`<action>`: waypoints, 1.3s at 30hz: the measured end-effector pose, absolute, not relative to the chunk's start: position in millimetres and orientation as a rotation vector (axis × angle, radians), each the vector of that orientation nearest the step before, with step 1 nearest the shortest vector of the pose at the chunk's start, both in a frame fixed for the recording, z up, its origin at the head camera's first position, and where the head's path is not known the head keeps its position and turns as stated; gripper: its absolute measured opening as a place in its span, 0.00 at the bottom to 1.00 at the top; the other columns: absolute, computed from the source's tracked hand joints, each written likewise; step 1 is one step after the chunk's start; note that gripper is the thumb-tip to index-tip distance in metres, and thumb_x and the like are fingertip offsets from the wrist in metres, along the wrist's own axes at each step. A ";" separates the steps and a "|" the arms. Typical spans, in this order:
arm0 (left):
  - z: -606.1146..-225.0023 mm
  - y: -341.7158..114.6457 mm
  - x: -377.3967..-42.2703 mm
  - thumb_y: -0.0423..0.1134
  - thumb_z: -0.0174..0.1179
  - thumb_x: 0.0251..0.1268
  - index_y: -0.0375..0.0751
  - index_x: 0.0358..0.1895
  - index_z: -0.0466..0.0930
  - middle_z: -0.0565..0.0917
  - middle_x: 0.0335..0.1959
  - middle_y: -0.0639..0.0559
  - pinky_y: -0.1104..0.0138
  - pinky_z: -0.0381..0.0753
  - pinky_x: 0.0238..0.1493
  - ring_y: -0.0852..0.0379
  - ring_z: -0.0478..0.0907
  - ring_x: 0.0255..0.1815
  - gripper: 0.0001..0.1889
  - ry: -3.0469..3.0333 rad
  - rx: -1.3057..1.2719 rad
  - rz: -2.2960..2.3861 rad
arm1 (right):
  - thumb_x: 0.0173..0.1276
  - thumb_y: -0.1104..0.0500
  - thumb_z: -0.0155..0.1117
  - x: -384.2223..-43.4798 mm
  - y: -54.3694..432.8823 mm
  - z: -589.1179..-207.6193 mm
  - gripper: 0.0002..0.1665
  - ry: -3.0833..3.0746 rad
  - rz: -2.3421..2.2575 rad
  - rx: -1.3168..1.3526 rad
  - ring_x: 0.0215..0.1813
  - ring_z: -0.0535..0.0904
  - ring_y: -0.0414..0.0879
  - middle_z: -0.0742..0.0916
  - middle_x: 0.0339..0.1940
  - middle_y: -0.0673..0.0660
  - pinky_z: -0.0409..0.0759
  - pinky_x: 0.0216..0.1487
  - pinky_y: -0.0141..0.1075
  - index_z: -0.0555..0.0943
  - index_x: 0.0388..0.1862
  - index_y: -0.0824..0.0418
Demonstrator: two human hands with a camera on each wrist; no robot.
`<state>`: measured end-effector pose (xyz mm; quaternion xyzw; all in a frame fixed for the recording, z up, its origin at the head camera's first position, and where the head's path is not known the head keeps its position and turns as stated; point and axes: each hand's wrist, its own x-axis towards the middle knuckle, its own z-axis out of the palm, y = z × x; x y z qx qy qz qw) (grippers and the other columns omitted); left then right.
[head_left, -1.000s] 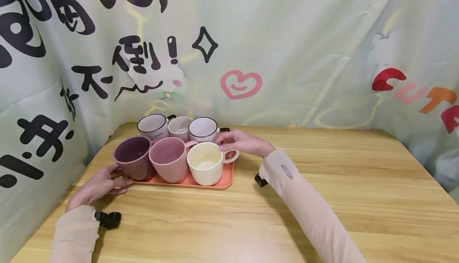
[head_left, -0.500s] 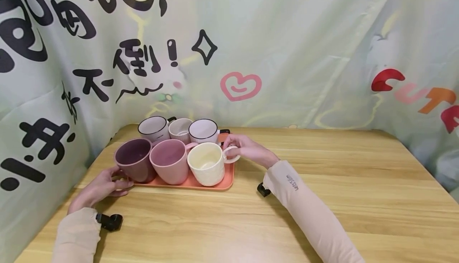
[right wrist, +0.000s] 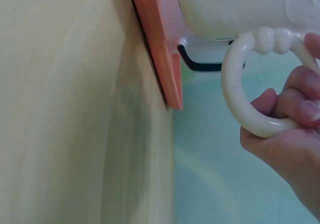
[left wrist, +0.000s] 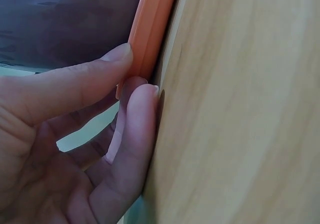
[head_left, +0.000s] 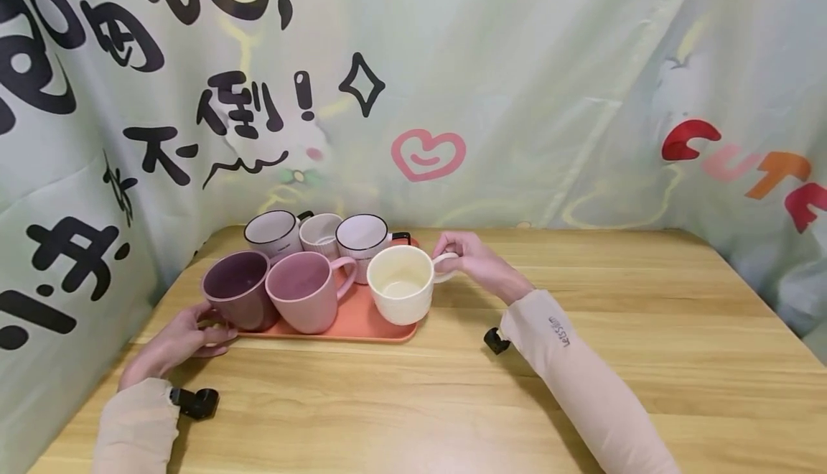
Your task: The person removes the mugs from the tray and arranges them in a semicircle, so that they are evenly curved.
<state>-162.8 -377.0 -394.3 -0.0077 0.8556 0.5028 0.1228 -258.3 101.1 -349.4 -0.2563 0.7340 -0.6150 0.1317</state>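
My right hand [head_left: 474, 258] grips the ring handle [right wrist: 235, 84] of a cream mug [head_left: 400, 294], which is raised over the right end of an orange tray [head_left: 362, 319]. My left hand [head_left: 187, 334] pinches the tray's near left corner, thumb on top of the rim and fingers below, as the left wrist view shows. Right beside that hand, a dark purple mug [head_left: 239, 294] stands on the tray. Next to it is a pink mug [head_left: 304, 298] with its handle to the right.
Behind these on the tray stand a white mug with a dark rim [head_left: 274, 233], a small ribbed pale cup [head_left: 321, 233] and another dark-rimmed white mug [head_left: 362, 237]. The wooden table [head_left: 549, 388] extends right. A printed curtain [head_left: 517, 100] hangs along the back and left.
My right hand has taken the cream mug by its handle, lifted it and moved it right, away from the pink mug. My left hand stays at the tray corner.
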 end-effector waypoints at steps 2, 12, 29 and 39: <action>-394.0 -376.5 -163.2 0.26 0.59 0.72 0.14 0.70 0.53 0.66 0.61 0.17 0.62 0.88 0.44 0.56 0.82 0.44 0.32 2.495 -0.019 1.466 | 0.60 0.74 0.59 -257.8 110.0 -348.3 0.07 2.132 -1.808 -0.717 0.34 0.79 0.44 0.83 0.27 0.52 0.79 0.43 0.34 0.77 0.33 0.64; -394.4 -376.6 -159.4 0.28 0.61 0.71 0.15 0.69 0.54 0.69 0.60 0.19 0.62 0.88 0.44 0.57 0.83 0.42 0.33 2.484 -0.034 1.483 | 0.56 0.76 0.57 -257.2 141.6 -346.8 0.09 2.118 -1.869 -0.669 0.31 0.81 0.44 0.84 0.24 0.52 0.81 0.40 0.35 0.76 0.29 0.64; -394.6 -377.7 -158.0 0.23 0.58 0.69 0.12 0.63 0.58 0.78 0.51 0.33 0.63 0.88 0.42 0.62 0.82 0.40 0.26 2.467 0.009 1.534 | 0.58 0.78 0.54 -247.0 178.7 -347.4 0.11 2.032 -1.926 -0.688 0.30 0.81 0.43 0.84 0.24 0.52 0.84 0.39 0.34 0.76 0.29 0.64; -395.8 -377.8 -159.4 0.23 0.59 0.69 0.13 0.64 0.58 0.76 0.52 0.29 0.62 0.89 0.42 0.60 0.83 0.40 0.27 2.483 0.000 1.530 | 0.58 0.77 0.54 -240.6 193.7 -352.8 0.10 2.068 -1.865 -0.669 0.31 0.80 0.44 0.82 0.25 0.52 0.82 0.41 0.35 0.75 0.30 0.65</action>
